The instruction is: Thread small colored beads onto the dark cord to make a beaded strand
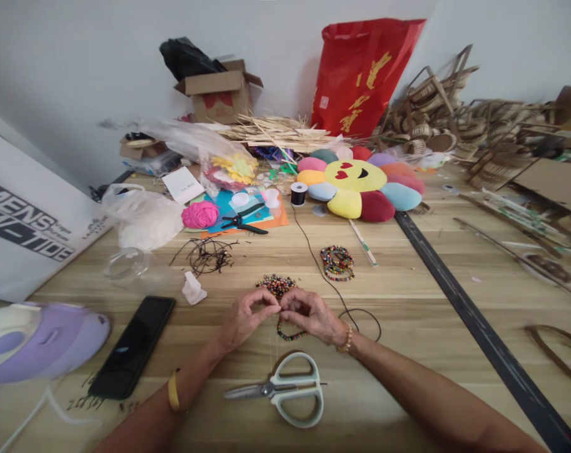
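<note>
My left hand (251, 314) and my right hand (313, 316) meet fingertip to fingertip above the wooden table, both pinched closed. What sits right between the fingertips is too small to make out. From under my right hand hangs a string of colourful beads (292, 335), curving onto the table. Just beyond the hands lies a heap of loose multicoloured beads (276, 285). A coil of strung beads (337, 263) rests farther back to the right. White-handled scissors (285, 389) lie in front of the hands, blades pointing left.
A black phone (133, 346) and a purple-white appliance (53, 340) lie at left. Behind are black cord pieces (207, 255), pink yarn (200, 215), pliers (240, 220), a black thread spool (299, 194) and a flower cushion (356, 179). A dark strip (474, 321) crosses the table at right.
</note>
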The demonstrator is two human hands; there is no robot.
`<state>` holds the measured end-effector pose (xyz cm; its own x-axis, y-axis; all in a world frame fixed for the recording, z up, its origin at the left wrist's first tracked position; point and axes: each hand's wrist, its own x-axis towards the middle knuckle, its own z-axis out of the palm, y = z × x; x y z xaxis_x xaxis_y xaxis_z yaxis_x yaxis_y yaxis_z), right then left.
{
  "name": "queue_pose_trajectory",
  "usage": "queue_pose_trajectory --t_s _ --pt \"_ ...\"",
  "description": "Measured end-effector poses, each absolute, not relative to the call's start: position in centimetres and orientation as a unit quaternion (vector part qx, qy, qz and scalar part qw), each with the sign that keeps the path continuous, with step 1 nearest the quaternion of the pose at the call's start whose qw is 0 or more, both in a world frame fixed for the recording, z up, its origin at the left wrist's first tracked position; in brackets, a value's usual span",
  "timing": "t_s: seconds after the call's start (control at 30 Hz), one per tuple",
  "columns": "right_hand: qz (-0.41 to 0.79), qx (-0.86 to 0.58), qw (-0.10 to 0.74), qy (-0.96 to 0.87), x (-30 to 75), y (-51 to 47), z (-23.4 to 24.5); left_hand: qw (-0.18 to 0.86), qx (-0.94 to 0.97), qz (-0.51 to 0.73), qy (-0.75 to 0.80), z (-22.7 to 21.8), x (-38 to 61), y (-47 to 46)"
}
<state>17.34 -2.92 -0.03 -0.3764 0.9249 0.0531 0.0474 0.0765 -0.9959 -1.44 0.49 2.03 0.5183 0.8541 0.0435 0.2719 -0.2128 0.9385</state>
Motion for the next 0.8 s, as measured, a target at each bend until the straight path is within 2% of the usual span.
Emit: queue_pose_trajectory --t_s 0.27,0.43,0.8 --pt "0.504 -0.421 0.408 -0.635 17.6 -2.6 -0.3 0.43 0.747 0.313 0.4 2.1 -1.4 0.4" --pt "0.438 -0.436 0.448 -0.646 17.6 -2.4 -0.3 0.363 0.758 0.337 0.425 1.8 -2.2 1.1" --pt "0.492 -0.468 0.453 -0.577 17.6 -2.3 -1.0 0.26 0.844 0.293 0.366 1.0 -2.3 1.7"
